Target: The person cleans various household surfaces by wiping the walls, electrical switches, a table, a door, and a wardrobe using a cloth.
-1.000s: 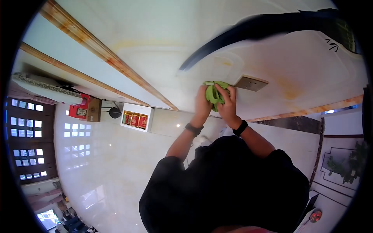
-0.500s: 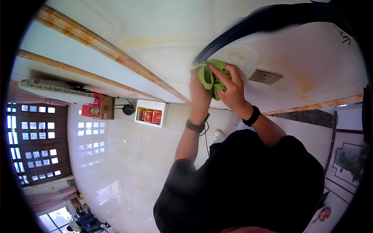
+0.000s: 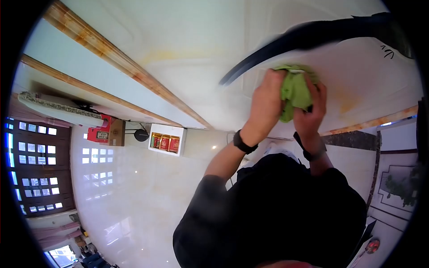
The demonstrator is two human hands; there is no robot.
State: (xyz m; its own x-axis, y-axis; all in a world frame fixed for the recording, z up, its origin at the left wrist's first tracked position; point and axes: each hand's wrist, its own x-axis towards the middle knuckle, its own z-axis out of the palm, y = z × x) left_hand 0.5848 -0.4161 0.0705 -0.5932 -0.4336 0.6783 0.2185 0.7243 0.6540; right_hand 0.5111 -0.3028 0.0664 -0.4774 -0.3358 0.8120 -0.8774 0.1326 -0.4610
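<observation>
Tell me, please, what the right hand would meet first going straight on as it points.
The right hand would first meet the green cloth it holds, then probably the wall, though depth is unclear.

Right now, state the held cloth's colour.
The cloth is light green; the head view shows it best.

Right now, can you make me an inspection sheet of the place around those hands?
Surface: pale wall, with yellowish streaks and a dark curved shape.
Job's things: green cloth, bunched up; contact with the wall can't be told.
Clutter: white box with red-and-gold packets, on the shiny floor; brown box nearby.
Hands: left hand and right hand both grip the cloth.
Cables: thin dark line near the left sleeve, perhaps a cord.
Surroundings: dark-framed panes off to the left.
</observation>
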